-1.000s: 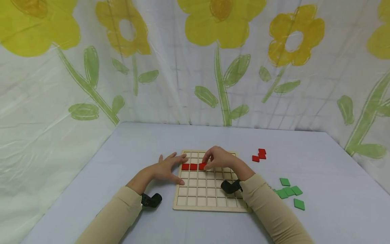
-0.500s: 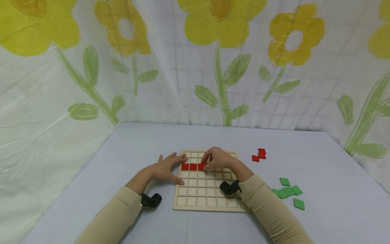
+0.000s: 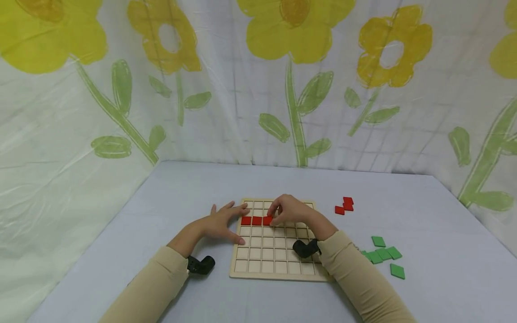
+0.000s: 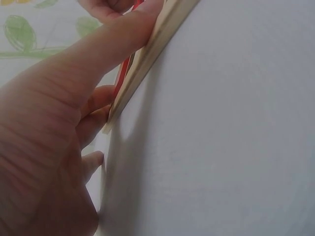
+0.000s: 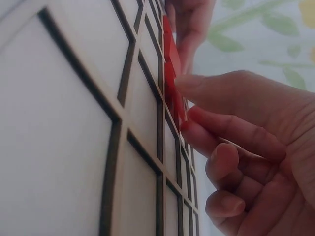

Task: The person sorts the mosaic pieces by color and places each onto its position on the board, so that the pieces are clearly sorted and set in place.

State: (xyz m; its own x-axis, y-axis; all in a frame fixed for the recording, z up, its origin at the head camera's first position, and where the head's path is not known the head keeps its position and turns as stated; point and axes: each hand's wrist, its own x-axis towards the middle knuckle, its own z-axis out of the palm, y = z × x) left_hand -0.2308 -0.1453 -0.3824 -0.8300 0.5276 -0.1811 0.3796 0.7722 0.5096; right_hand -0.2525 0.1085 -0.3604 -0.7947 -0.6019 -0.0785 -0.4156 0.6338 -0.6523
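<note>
A wooden grid board (image 3: pixel 278 277) lies flat on the table, with square recesses across it. Three red square tiles form a row near its far left: the leftmost tile (image 3: pixel 246 220), the middle tile (image 3: pixel 256 220) and the third tile (image 3: pixel 267 220). My right hand (image 3: pixel 291 210) pinches the third tile between thumb and index finger, low over its cell; in the right wrist view the thumb presses near the edge of the red tile (image 5: pixel 172 83). My left hand (image 3: pixel 220 224) is spread with straight fingers, fingertips and thumb on the board's left edge.
Several loose red tiles (image 3: pixel 339 210) lie to the right beyond the board. Nearer, beside the right sleeve, are several green tiles (image 3: pixel 397 271), some partly hidden by the sleeve. A flower-printed curtain (image 3: pixel 226 112) hangs behind the table (image 3: pixel 202 184).
The third red tile has shifted slightly left and settled flatter beside the middle tile, with my right hand still on it. My left hand has stayed in place.
</note>
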